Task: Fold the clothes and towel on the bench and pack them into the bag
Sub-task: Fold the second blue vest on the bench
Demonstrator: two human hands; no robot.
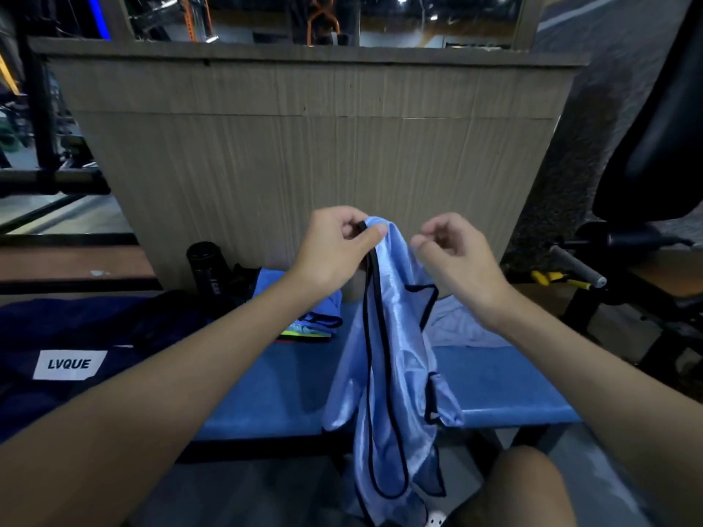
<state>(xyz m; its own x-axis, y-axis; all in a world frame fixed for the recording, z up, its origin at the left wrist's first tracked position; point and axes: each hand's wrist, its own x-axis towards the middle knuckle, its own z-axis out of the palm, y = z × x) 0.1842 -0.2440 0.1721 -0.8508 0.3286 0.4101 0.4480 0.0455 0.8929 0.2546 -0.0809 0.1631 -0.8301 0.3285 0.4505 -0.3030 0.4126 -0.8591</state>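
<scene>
The left hand (334,241) had it up: a pale blue sleeveless jersey (395,336) with black trim, pinched at its top edge between thumb and fingers and hanging long in front of the blue bench (285,382), its hem down past the seat. The right hand (456,252) sat just beside the same top edge with its fingers curled, but whether it had any cloth could not be told.

This looked like the start of a fold: the garment raised and being squared. A small folded stack (315,321) lay on the bench to the left, a pale grey cloth (464,325) lay behind, and the navy bag (76,329) waited far left by a black bottle (207,264). The next move called for the right hand to take the other shoulder, spread the slippery fabric flat and lay it on the bench.
</scene>
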